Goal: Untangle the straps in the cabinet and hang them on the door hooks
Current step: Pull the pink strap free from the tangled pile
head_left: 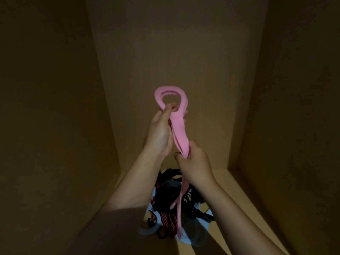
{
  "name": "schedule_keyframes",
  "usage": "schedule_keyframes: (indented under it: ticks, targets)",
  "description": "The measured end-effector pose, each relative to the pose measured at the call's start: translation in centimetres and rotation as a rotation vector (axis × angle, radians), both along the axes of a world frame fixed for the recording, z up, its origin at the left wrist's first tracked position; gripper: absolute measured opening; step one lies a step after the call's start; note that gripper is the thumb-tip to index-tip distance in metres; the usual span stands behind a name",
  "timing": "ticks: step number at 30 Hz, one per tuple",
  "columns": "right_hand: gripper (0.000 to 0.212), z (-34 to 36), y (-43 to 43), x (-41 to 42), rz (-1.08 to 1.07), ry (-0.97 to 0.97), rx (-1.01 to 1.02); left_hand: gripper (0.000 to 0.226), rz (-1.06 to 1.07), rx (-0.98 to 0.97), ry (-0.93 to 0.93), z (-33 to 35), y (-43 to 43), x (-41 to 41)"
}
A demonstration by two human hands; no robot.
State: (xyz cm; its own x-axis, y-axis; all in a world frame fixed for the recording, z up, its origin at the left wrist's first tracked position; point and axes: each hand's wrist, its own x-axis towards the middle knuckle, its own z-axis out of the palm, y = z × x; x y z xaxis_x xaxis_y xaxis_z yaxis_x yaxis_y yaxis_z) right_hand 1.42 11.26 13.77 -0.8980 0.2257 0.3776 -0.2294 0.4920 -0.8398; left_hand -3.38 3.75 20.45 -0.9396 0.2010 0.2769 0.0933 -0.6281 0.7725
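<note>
Pink strap (180, 129) held up inside the cabinet (174, 43), stretched between both hands. Left hand (159, 131) higher and further away, pinching the band just under the open loop with thumb and curled fingers. Right hand (193, 161) lower and nearer, clenched round the gathered bands. Tail ends hanging down under the right hand into the pile of other straps (165, 205), black, red-striped and pale blue, on the cabinet floor below both wrists. Tails possibly caught in that pile; impossible to tell.

Judged soft, light and limp, maybe a little stretchy: folding flat, sagging under own weight, keeping shape only at the thicker loop. Not fragile, and not slippery by the look. Best taken at the loop, above the left hand, for hanging. To free the tails, better to slide the right hand down along the bands and lift slowly, without jerking; otherwise some risk of dragging the pile up too.
</note>
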Motion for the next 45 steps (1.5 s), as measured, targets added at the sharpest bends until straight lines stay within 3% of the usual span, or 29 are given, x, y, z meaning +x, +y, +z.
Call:
schedule_keyframes:
  ticks: [5, 8, 12, 16, 22, 24, 27, 31, 36, 40, 45]
  targets:
    - [0.016, 0.9, 1.1, 0.4, -0.079, -0.031, 0.293, 0.016, 0.028, 0.042, -0.051, -0.7, -0.5, -0.7]
    - [0.017, 0.9, 1.1, 0.1, -0.072, -0.096, 0.358, 0.018, -0.017, 0.100, -0.091, -0.7, -0.3, -0.7]
    - [0.028, 0.6, 0.9, -0.1, -0.064, -0.187, 0.340, 0.029, -0.070, 0.184, -0.138, -0.3, 0.4, -0.4]
    - [0.037, 0.6, 1.0, -0.3, -0.051, -0.245, 0.341, 0.022, -0.112, 0.253, -0.200, -0.3, 0.8, -0.5]
    - [0.014, 0.1, 0.9, -0.5, 0.047, -0.258, 0.099, 0.021, -0.124, 0.287, -0.220, -0.5, 0.5, -0.5]
    - [0.004, -0.1, 1.0, -0.5, 0.070, -0.263, 0.109, 0.021, -0.122, 0.280, -0.204, -0.6, 0.5, -0.5]
    - [0.021, -0.3, 1.0, -0.8, 0.038, -0.227, 0.192, 0.021, -0.110, 0.274, -0.187, -0.6, 0.4, -0.4]
    - [0.028, -0.5, 1.2, -1.0, 0.058, -0.222, 0.174, 0.021, -0.126, 0.267, -0.171, -0.4, 0.5, -0.3]
    - [0.050, -0.5, 1.7, -0.9, 0.104, -0.416, 0.268, 0.031, -0.107, 0.238, -0.129, -0.8, 1.2, 0.2]
    - [0.040, -0.2, 2.2, -0.9, 0.127, -0.462, 0.327, 0.023, -0.119, 0.211, -0.118, -0.8, 1.7, 0.6]
    - [0.020, -1.2, 1.4, -1.2, 0.081, -0.279, 0.196, 0.035, -0.150, 0.258, -0.125, -0.3, 2.0, 0.9]
